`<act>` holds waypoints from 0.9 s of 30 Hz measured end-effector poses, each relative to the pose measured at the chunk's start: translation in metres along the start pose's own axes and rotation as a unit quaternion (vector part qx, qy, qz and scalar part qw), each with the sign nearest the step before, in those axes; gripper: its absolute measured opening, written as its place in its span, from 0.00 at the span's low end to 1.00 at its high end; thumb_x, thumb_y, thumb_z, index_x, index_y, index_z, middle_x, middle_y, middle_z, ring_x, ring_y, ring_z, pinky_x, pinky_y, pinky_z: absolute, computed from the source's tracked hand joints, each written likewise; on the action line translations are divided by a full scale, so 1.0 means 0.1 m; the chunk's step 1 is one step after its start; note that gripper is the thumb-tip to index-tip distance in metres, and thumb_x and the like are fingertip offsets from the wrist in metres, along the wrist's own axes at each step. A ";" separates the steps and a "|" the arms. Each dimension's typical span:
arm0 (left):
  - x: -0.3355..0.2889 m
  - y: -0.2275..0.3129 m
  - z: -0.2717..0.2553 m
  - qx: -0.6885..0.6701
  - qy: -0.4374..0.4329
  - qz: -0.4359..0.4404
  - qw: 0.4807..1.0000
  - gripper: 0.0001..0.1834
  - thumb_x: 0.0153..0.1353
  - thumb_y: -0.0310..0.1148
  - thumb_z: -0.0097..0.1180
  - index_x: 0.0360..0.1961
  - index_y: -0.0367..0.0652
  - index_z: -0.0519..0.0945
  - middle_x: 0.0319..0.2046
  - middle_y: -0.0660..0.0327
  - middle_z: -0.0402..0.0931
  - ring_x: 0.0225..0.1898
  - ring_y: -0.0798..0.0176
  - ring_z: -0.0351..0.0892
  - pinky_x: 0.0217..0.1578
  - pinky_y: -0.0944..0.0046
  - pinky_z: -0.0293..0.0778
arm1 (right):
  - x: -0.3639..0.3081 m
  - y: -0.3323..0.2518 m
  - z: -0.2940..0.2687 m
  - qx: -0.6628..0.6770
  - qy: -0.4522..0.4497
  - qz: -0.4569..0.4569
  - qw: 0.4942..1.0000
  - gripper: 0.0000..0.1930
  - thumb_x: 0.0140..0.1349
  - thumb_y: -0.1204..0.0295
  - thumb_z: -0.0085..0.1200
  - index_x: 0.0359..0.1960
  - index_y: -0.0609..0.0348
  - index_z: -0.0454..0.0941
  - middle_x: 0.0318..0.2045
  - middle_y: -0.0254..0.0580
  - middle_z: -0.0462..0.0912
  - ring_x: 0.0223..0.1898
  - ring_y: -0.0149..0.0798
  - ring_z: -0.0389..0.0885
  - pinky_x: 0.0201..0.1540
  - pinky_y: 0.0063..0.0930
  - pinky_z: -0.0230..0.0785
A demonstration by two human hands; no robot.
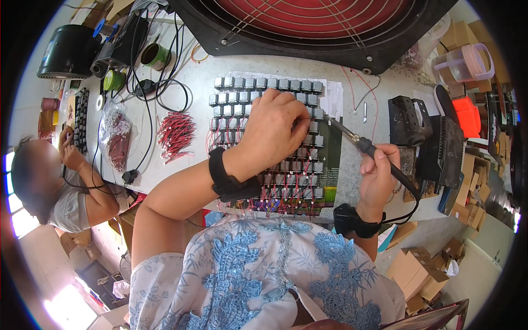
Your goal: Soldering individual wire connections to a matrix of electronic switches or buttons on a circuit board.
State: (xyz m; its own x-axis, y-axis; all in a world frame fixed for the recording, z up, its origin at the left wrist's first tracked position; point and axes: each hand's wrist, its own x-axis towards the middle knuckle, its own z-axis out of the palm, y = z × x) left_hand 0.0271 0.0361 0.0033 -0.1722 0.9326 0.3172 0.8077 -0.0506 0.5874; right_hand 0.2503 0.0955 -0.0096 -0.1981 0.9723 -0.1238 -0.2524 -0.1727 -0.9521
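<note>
Rows of small grey parts with red wires, laid out in a grid on a dark board near the middle of the table, close to its near edge. Left hand pressed down on the grid, fingers curled together onto one part in the right-hand columns. Right hand closed around the handle of a soldering iron, tip aimed at the spot under the left fingers. Black wristbands on both wrists.

Little free room: bare tabletop only in a strip right of the board and a patch at the left. Bundle of red wires left of the grid, clear bag of red pieces beyond it. Black iron stand at the right edge. White paper sheet under the board's far corner. Green tape rolls and black cables at the far left corner. Large fan with a red centre along the far edge. Clear plastic jug and orange box off to the right, brown cardboard boxes on the floor. Another person at the left edge.
</note>
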 end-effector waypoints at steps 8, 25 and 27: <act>0.03 0.00 0.07 -0.046 -0.028 0.017 0.998 0.04 0.49 0.25 0.61 0.27 0.40 0.79 0.28 0.59 0.76 0.36 0.53 0.72 0.40 0.57 0.69 | -0.02 -0.01 0.02 -0.035 -0.013 -0.008 0.999 0.03 0.62 0.77 0.49 0.36 0.63 0.70 0.19 0.33 0.69 0.20 0.24 0.66 0.25 0.19 0.60; 0.06 0.03 0.08 -0.031 -0.045 0.001 0.999 0.03 0.49 0.27 0.61 0.26 0.40 0.80 0.29 0.58 0.77 0.36 0.52 0.72 0.40 0.56 0.69 | -0.02 -0.02 0.03 -0.050 -0.032 -0.009 0.998 0.04 0.62 0.77 0.50 0.36 0.63 0.70 0.18 0.33 0.70 0.20 0.24 0.67 0.28 0.18 0.62; 0.05 0.04 0.08 -0.031 -0.045 -0.004 0.999 0.03 0.49 0.27 0.60 0.26 0.40 0.80 0.29 0.58 0.77 0.36 0.51 0.72 0.40 0.56 0.68 | -0.03 -0.02 0.03 -0.047 -0.032 -0.011 0.998 0.04 0.62 0.77 0.50 0.36 0.63 0.70 0.18 0.33 0.70 0.20 0.25 0.67 0.28 0.19 0.62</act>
State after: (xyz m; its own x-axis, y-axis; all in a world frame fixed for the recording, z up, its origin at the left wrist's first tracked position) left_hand 0.0335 0.0437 0.0012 -0.1249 0.9611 0.2463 0.7702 -0.0626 0.6348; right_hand 0.2482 0.0925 -0.0067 -0.2538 0.9634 -0.0866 -0.1689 -0.1323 -0.9767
